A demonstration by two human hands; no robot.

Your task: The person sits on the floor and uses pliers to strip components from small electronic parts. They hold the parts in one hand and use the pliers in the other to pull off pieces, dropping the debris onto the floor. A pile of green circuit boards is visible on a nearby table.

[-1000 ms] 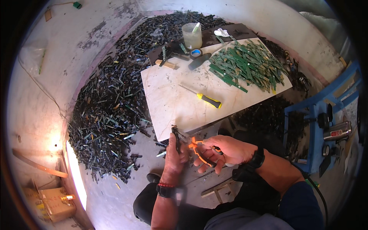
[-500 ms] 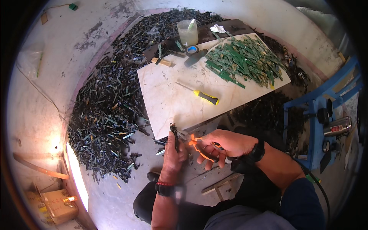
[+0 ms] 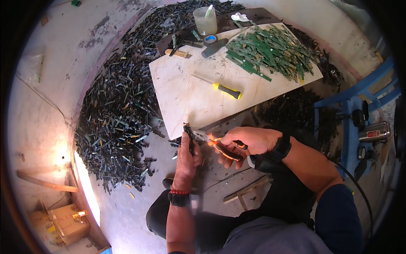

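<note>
The left hand [image 3: 186, 160] is closed around a slim dark strip [image 3: 188, 136], its thumb laid along the near side. The strip stands up out of the fist just short of the near corner of the pale tabletop; its long axis runs almost 12 to 6 o'clock, the free end pointing a little before 12. At the left hand's 3 o'clock, the right hand [image 3: 251, 143] grips orange-and-black pliers [image 3: 224, 149], fingers loosely curled and the two handles spread apart. The pliers' long axis runs from 10 to 4 o'clock, the nose pointing to 10, up against the strip or just beside it; whether it bites cannot be told.

From the hands, a wooden frame [image 3: 247, 189] lies on the floor at 5 o'clock. A blue chair [image 3: 349, 122] is toward 3, bearing a metal flask [image 3: 374, 132]. A large heap of dark strips [image 3: 116, 116] spreads at 10.

On the pale tabletop [image 3: 177, 95], a yellow-and-black screwdriver [image 3: 228, 90] lies near 12, its tip toward 10 o'clock. Green strips [image 3: 272, 53] are piled beyond it at 1. Farther, at 12, sit a tape roll [image 3: 209, 39] and a cloudy cup [image 3: 205, 22].
</note>
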